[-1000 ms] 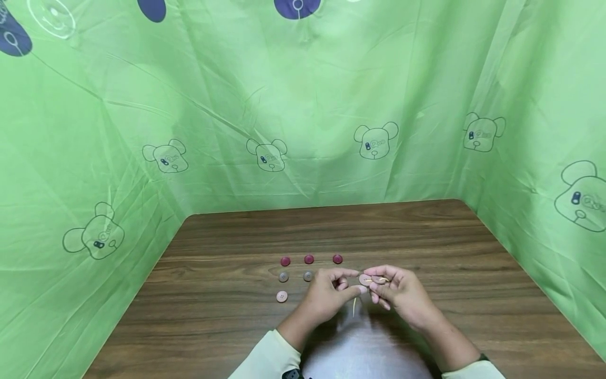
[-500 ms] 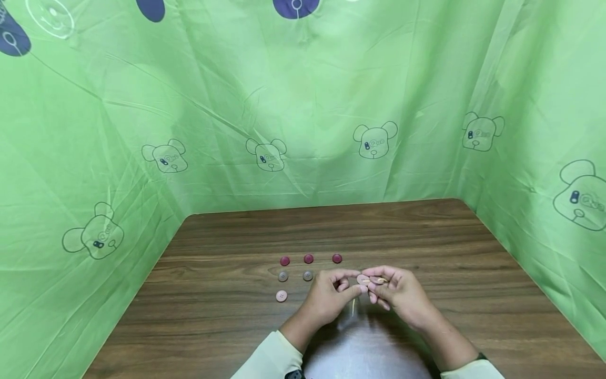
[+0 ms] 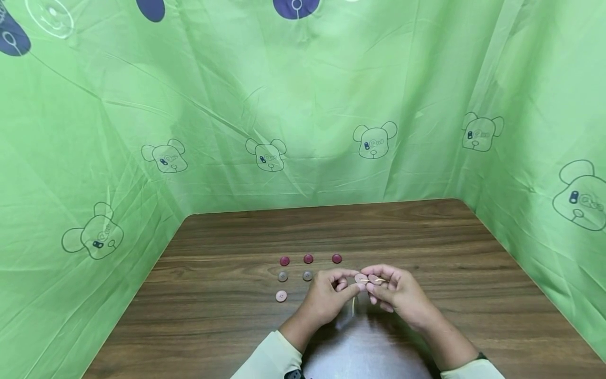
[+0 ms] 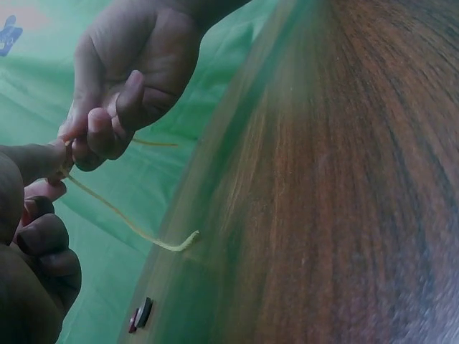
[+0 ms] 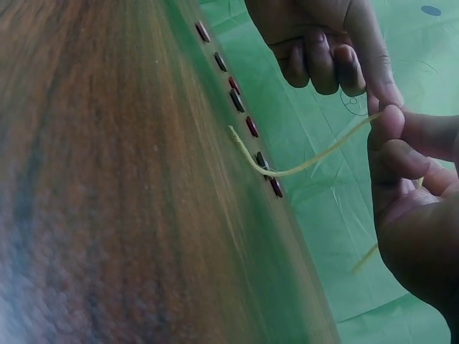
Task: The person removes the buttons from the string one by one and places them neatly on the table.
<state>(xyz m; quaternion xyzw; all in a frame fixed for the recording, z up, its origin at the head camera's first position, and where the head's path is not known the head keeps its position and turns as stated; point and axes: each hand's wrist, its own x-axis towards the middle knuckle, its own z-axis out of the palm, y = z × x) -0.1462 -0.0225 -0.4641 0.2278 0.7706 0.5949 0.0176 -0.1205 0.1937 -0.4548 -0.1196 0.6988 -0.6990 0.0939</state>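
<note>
In the head view my left hand [image 3: 329, 296] pinches a pinkish button [image 3: 361, 278] by its edge between thumb and index finger. Right beside it, my right hand [image 3: 403, 292] pinches a second, browner button [image 3: 373, 279], and the two discs overlap. A thin yellow cord [image 3: 353, 306] runs across the faces of both, and one end hangs below my left fingertips. The left wrist view shows that loose cord end [image 4: 136, 222] drooping in a curve. In the right wrist view the cord [image 5: 308, 166] leaves the meeting fingertips, which hide the buttons there.
Left of my hands, three dark red buttons [image 3: 308, 259] lie in a row on the wooden table [image 3: 213, 316]. Nearer are two grey buttons [image 3: 282, 276] and one pink button [image 3: 281, 296]. A green patterned curtain [image 3: 312, 105] stands round the table's back and sides.
The button in my right hand has tilted to show more of its face and shifted left against the other one. Both hands have drifted slightly left; the table buttons lie unchanged.
</note>
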